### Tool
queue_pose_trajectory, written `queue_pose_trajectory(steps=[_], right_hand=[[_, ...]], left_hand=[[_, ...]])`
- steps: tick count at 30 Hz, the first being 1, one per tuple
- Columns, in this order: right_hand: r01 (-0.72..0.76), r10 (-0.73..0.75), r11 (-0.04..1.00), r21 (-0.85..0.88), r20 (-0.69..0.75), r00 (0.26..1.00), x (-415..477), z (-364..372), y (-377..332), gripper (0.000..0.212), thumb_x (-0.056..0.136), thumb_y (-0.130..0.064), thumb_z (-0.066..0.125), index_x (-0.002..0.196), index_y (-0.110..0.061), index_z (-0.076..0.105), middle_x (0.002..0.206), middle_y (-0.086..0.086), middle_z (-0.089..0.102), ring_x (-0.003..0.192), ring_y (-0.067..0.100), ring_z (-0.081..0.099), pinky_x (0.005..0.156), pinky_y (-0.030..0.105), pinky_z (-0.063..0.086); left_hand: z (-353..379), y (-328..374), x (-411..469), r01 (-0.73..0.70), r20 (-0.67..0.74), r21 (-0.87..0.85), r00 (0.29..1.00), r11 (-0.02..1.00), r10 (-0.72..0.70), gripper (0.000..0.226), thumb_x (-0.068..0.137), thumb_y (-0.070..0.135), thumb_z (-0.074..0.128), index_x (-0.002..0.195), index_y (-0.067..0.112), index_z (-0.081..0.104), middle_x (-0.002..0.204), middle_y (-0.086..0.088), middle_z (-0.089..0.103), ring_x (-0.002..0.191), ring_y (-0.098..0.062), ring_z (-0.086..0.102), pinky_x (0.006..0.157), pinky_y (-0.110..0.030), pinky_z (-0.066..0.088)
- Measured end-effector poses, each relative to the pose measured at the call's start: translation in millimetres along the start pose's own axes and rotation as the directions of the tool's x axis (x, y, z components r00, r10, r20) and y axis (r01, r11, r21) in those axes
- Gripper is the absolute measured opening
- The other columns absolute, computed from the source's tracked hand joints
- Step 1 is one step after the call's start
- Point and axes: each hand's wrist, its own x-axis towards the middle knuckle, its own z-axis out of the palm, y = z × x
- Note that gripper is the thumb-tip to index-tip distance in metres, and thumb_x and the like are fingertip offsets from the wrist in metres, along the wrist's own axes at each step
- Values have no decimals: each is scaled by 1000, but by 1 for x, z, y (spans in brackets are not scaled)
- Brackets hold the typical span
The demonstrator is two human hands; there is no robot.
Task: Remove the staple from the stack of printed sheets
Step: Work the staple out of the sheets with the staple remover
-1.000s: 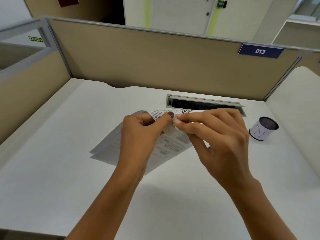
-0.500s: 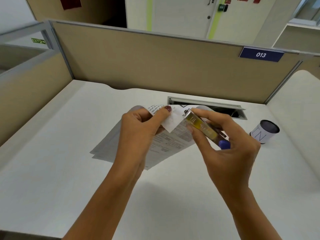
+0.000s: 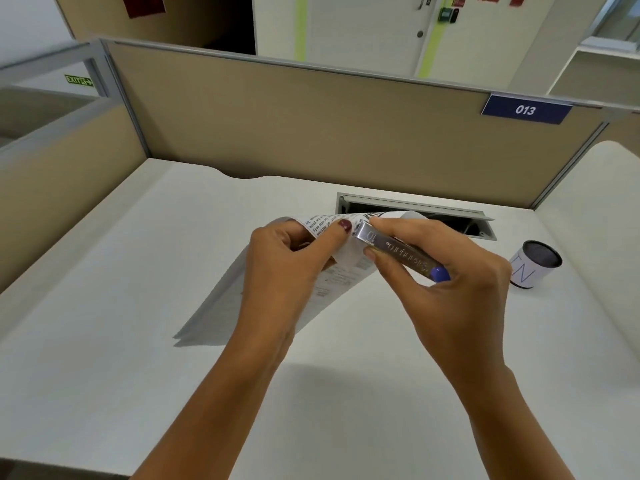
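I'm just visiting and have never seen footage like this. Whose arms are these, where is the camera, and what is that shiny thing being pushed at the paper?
No machine here: these are a person's two bare arms, filmed by one wide camera worn on the head, looking forward and down. That is why both arms reach in from the bottom edge.

The left hand pinches up a curled corner of the printed sheets, whose other end rests on the white desk. The right hand holds a small metal stapler with a blue end, its front pressed to that corner, apparently to work the staple loose. The staple itself is too small to see.

Also on the desk: a small black-topped canister at the right, and an open cable slot by the partition.
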Motion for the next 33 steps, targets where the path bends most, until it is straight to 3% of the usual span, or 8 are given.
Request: queue_pose_trajectory(steps=[5,12,17,21,24,28,33], right_hand=[[-39,40,999,-18,12,999,-1,0,-1,26,82,-15,76,108,-11,72,100,-5,71,90,9,64,78,5,49],[-50,51,998,-36,36,998,3,-2,-5,20,83,-14,76,103,-11,74,97,-2,74,85,9,66,77,5,48],[32,-24,997,-68,105,994,8,-5,-3,22,80,-10,79,102,-10,75,99,1,75,90,19,70,75,32,59],[94,-84,991,-96,104,991,5,-2,-1,21,81,-13,78,100,-8,76,99,3,75,91,23,70,76,40,59],[80,-74,994,-72,86,994,4,-1,-1,20,83,-14,76,102,-9,75,101,2,74,93,19,70,78,33,59],[-124,119,988,95,60,991,6,-2,0,23,82,-13,77,105,-14,73,103,-4,72,95,13,67,75,22,57],[-157,156,987,36,35,987,4,-2,-2,26,81,-18,79,107,-18,73,100,-2,66,92,6,59,70,7,48]], left_hand=[[1,-2,-1,14,10,2,1000,1000,-14,31,78,40,69,59,18,58,52,14,65,54,4,61,43,-4,39],[-2,-5,2,-90,-28,78,995,993,92,41,75,44,71,55,10,58,57,0,61,54,-12,55,44,-13,36],[-5,-2,3,-139,13,87,990,987,138,31,77,38,70,61,12,66,65,5,63,58,-3,60,43,-10,38],[-7,-3,4,-132,50,90,990,987,128,29,77,38,70,70,11,73,68,1,69,65,-9,65,49,-21,47],[-8,-1,5,-78,51,29,996,996,77,30,78,36,70,62,12,68,60,2,66,58,-10,63,47,-13,43],[-6,4,5,-14,97,-37,995,999,17,29,79,37,70,50,34,63,53,16,66,55,1,64,48,-6,43],[-5,-1,5,46,119,-57,992,997,-39,20,81,42,66,70,26,62,66,13,71,62,0,65,50,-6,44]])
